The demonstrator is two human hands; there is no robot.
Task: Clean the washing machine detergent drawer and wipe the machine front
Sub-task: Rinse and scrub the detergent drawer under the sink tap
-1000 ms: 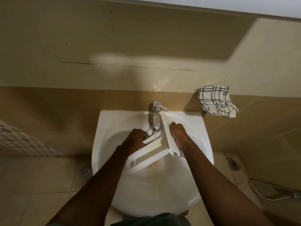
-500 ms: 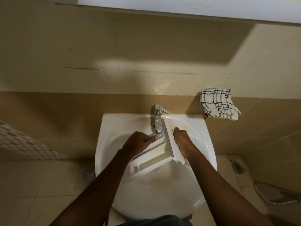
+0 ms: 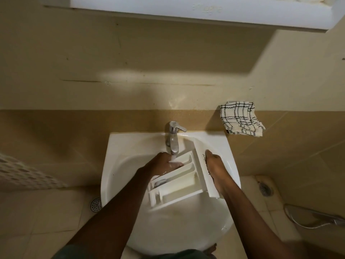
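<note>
Right hand point(image 3: 214, 165) grips the detergent drawer point(image 3: 179, 184) by its front panel. Left hand point(image 3: 164, 163) presses flat fingers inside, tap point(image 3: 173, 139) just above. Advise rubbing every compartment corner.

You can make out only one piece of writing: a line of dark, slanted script running lengthwise along the white front panel point(image 3: 208, 185) of the detergent drawer point(image 3: 177, 182), right of centre in the frame. Your right hand point(image 3: 216, 165) lies across the middle of it, so only a few looped letters show above the fingers and a stroke or two lower down, too little to read as a word. Faint marks on the white ledge point(image 3: 186, 14) at the top edge cannot be read either
</note>
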